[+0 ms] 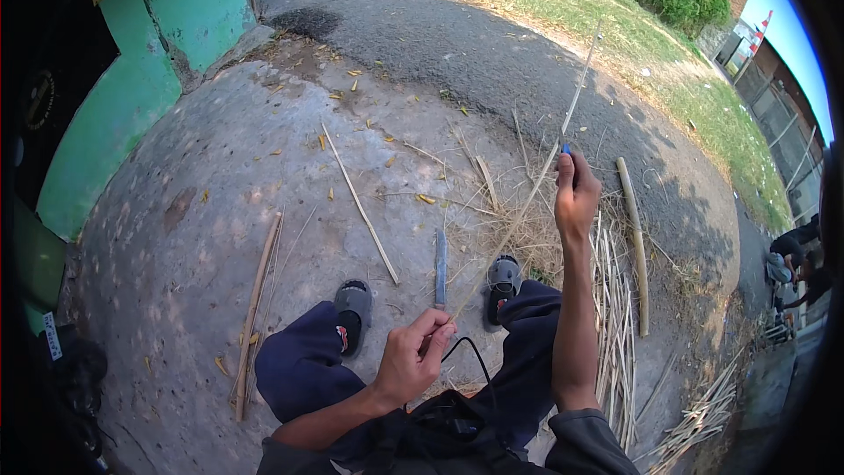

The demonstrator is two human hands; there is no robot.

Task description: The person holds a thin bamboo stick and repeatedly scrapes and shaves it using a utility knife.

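A long, pale strip (574,98), apparently split bamboo, is held aslant above the ground, thin, flat and slightly bowed. Its lower end is pinched between the thumb and curled fingers of the left hand (411,362). The right hand (578,193) is raised farther along the strip and closed around a small blue tool (565,149), most of which is hidden by the fingers; whether the strip is also gripped there cannot be told.

Between two dark, rounded sandals (353,301), a knife (440,266) with a straight, flat, dull grey blade is laid on rough, pitted concrete (198,273). Ahead of the right foot, the ground is covered by a tangle of dry, curly shavings (538,242). Farther right, slender cream strips are gathered in a loose bundle (615,325), with a smooth, round, tan pole (633,242) laid just beside it. A brown length of wood (258,321) is stretched out on the left, and a single straight, narrow slat (359,202) is set apart, nearer the middle.
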